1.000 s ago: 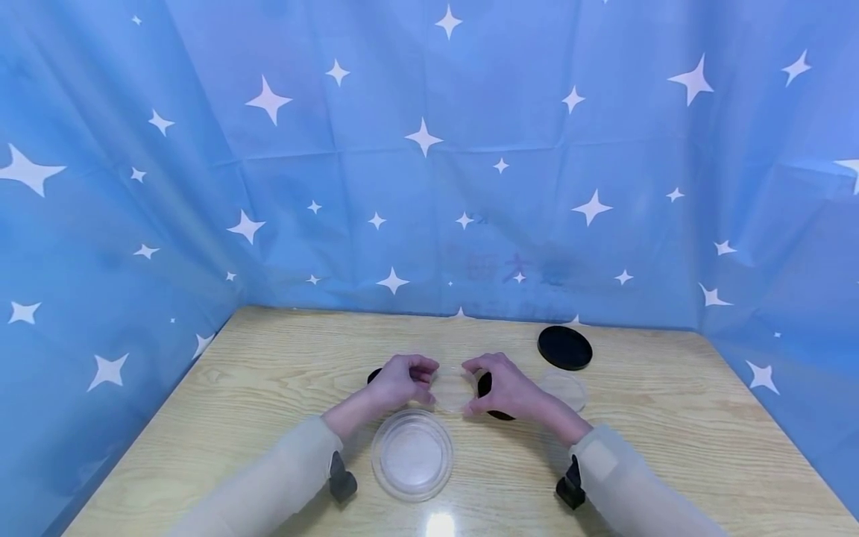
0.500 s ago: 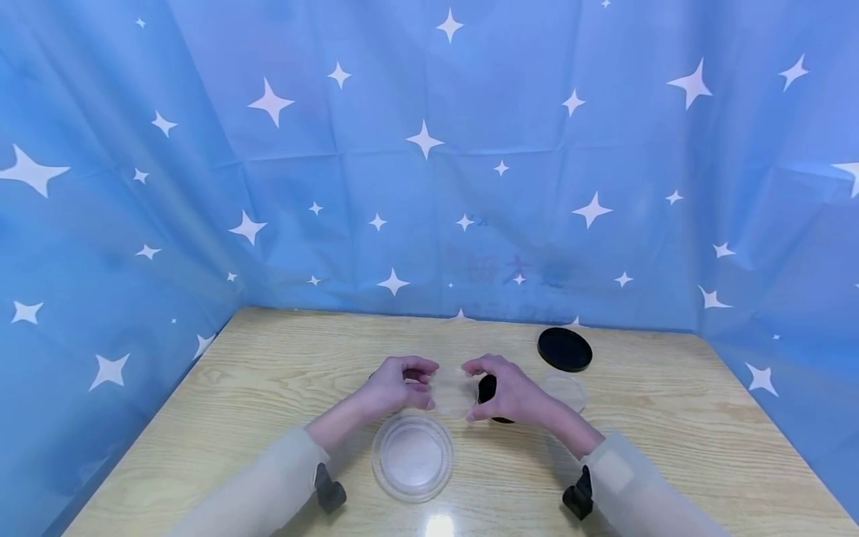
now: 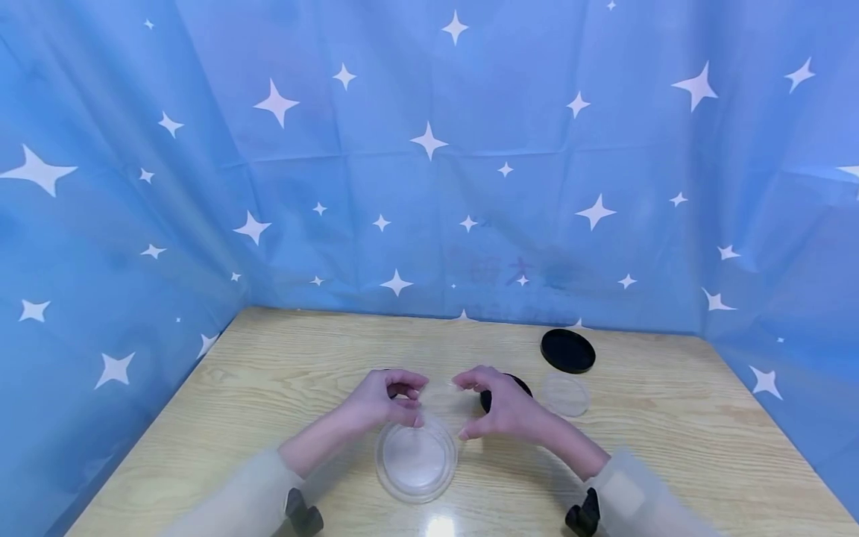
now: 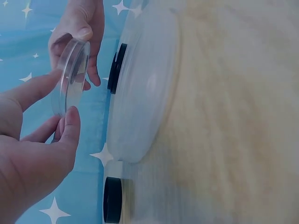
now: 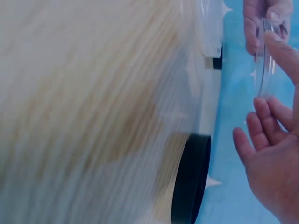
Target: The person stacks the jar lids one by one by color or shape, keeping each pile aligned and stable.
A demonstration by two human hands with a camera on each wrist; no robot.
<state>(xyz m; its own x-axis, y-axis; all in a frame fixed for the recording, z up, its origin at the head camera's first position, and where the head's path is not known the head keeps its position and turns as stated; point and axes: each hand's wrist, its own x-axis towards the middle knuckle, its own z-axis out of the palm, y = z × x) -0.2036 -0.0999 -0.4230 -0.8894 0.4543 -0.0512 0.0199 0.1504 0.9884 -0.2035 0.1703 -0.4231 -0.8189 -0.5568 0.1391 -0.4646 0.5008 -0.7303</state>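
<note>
Clear round shallow plastic dish (image 4: 74, 77) held between two hands

It sits below the middle of the head view, its rim gripped from both sides. The left hand (image 3: 382, 403) pinches one edge between thumb and fingers; the right hand (image 3: 503, 406) holds the opposite edge likewise, so each grip is closed on the dish. Lower in the frame, a larger transparent round container (image 3: 416, 456) lies on the pale wood-grain surface (image 3: 671, 425). Partly hidden behind the right hand is a black round piece (image 3: 520, 385). Farther right lies a thin clear disc (image 3: 566, 395), with a black shallow round lid (image 3: 567, 350) just above it in the frame.
</note>
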